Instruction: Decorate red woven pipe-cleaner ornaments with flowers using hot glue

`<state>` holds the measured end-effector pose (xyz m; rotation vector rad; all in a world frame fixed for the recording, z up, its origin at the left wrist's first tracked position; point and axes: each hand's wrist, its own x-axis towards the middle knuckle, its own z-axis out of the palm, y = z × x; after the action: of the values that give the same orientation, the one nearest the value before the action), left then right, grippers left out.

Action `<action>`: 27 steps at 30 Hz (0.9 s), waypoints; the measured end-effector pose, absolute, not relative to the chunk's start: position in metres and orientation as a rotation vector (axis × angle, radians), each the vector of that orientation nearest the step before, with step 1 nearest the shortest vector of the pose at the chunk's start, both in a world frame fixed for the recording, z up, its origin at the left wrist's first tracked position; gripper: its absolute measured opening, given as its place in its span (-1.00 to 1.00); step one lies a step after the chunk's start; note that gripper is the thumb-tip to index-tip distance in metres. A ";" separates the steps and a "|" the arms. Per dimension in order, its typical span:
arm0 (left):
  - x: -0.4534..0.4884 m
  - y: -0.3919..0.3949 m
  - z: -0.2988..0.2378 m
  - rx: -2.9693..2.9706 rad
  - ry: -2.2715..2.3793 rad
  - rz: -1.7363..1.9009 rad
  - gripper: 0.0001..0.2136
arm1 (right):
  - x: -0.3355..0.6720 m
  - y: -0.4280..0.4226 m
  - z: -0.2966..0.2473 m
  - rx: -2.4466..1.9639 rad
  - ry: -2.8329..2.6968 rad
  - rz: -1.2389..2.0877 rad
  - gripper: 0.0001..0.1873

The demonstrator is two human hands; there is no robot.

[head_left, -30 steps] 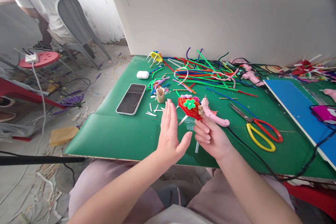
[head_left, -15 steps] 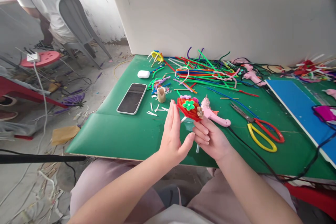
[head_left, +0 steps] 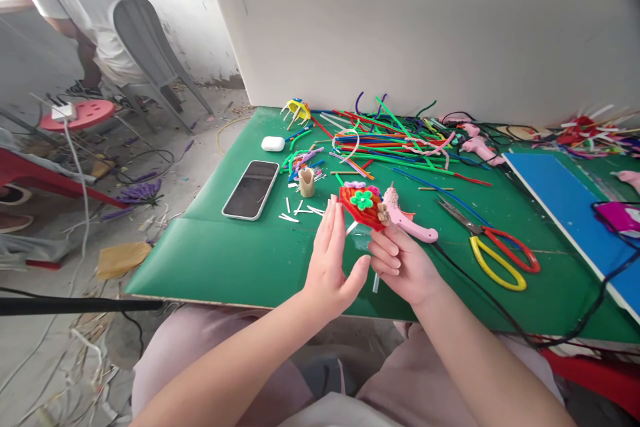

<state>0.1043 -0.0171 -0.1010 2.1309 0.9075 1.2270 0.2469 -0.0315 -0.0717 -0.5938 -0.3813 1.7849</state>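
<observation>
The red fuzzy piece (head_left: 373,215), bearing a green flower (head_left: 361,199), is held above the table (head_left: 225,260), towards its near edge, its long axis sloping down rightward to the right hand (head_left: 406,267), the nearer hand, whose fingers are clamped on its lower right end. The left hand (head_left: 329,267) is raised, fingers straight and together, thumb apart, no held item visible; the piece lies just right of those fingertips, contact not determinable.
</observation>
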 end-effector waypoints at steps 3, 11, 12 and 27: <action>0.104 -0.017 -0.101 2.086 0.895 1.215 -0.32 | 0.247 -0.032 -0.072 -0.585 -0.377 1.785 -0.72; 0.104 -0.017 -0.104 1.786 0.826 1.248 -0.44 | 0.251 -0.031 -0.071 -0.578 -0.368 1.772 -0.78; 0.105 -0.016 -0.104 1.777 0.821 1.257 -0.44 | 0.252 -0.031 -0.071 -0.581 -0.371 1.769 -0.79; 0.107 -0.001 -0.091 1.028 0.767 1.211 -0.65 | 0.254 -0.028 -0.071 -0.640 -0.376 1.751 -0.73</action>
<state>0.1069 -0.0011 -0.0907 1.0277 0.7674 1.2108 0.2543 -0.0284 -0.0708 -0.6400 -0.3757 1.7506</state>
